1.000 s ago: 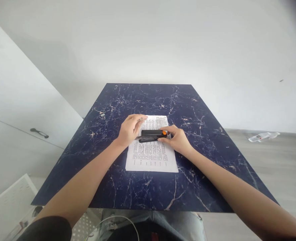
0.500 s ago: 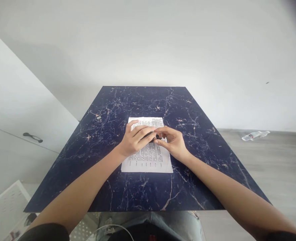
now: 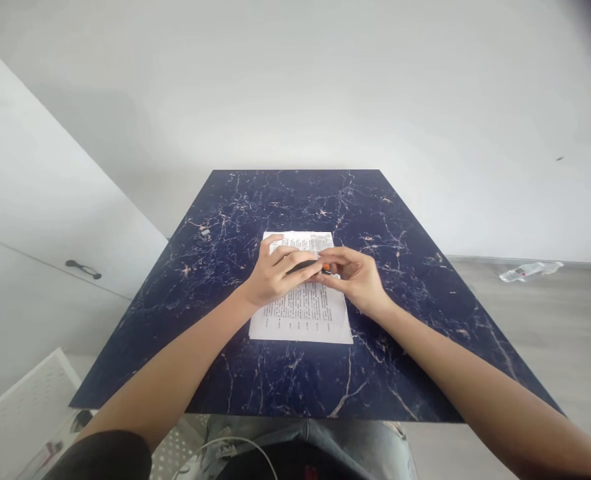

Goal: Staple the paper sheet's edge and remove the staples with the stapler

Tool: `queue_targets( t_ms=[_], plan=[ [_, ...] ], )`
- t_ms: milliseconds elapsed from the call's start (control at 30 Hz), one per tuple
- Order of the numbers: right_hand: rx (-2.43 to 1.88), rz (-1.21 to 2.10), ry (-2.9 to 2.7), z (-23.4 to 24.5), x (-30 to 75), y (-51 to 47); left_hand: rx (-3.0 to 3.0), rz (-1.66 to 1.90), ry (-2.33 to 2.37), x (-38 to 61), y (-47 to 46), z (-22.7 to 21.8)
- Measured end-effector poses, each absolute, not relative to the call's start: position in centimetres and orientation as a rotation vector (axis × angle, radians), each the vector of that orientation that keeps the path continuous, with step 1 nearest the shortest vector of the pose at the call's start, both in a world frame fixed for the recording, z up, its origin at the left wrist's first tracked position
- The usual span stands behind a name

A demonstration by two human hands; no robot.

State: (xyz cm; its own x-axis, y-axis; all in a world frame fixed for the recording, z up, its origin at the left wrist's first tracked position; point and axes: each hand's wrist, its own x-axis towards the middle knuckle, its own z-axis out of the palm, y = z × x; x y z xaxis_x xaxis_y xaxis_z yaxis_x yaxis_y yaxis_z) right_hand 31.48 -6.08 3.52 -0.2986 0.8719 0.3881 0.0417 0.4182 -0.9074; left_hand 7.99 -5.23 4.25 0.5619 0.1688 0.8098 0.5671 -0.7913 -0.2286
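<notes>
On a dark blue tabletop with pale marble veining (image 3: pixel 285 200), white paper covered in lines of dark print (image 3: pixel 300 330) is laid flat. Near the paper's middle, a slim black tool (image 3: pixel 303 265) with a small orange patch (image 3: pixel 326 267) towards its right end is held. That end appears to be pinched between the thumb and fingers of the right hand (image 3: pixel 358 280). Over the rest, the fingers of the left hand (image 3: pixel 275 273) are spread, with a strip of black exposed between two of them; whether the tool is gripped or merely covered there cannot be told, since the left thumb is hidden.

Whether the tool is rested on the paper or lifted off it cannot be seen either. If it were pushed sideways while in contact, the paper could be skewed or creased, as neither hand is seen to be given over to steadying it. Should any part of the tool be hinged or sprung, a fingertip could be nipped, because both sets of fingertips are crowded near the orange patch. By a loose right-hand pinch, a roll or slip could be caused.
</notes>
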Motion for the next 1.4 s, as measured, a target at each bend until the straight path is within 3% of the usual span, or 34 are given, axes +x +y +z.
queue_targets(
  t_ms=[100,300,467,833,967,1100,1267,1400],
  plan=[
    [-1.01,0.889,-1.649,3.3,34.3,-3.5,-2.35,-1.13,-0.896,5.9,-3.8,3.8],
    [-1.742,0.068,-1.807,1.7,43.7,2.7,-1.755,-0.888,-2.069,-1.5,-1.1,3.7],
    [-1.866,-0.052,-1.791,0.4,46.5,4.2,-1.564,-0.591,-2.485,-6.1,-0.3,3.1],
    [-1.501,-0.054,-1.986,-0.5,45.1,5.0,-1.737,-0.677,-2.423,-6.8,0.5,3.0],
    [-1.445,-0.097,-1.826,1.1,43.5,3.5,-2.275,-0.948,-2.082,-3.7,-0.2,4.4],
    [-1.158,0.137,-1.961,2.6,38.9,0.5,-2.882,-0.816,-1.667,-1.1,-1.7,5.5],
    [-0.818,0.512,-2.195,2.8,33.0,-3.2,-3.015,-0.736,-1.794,-1.4,-2.3,5.8],
    [-0.753,0.556,-2.326,2.2,31.7,-3.9,-3.043,-0.992,-1.776,-1.1,-2.2,5.6]
  ],
)
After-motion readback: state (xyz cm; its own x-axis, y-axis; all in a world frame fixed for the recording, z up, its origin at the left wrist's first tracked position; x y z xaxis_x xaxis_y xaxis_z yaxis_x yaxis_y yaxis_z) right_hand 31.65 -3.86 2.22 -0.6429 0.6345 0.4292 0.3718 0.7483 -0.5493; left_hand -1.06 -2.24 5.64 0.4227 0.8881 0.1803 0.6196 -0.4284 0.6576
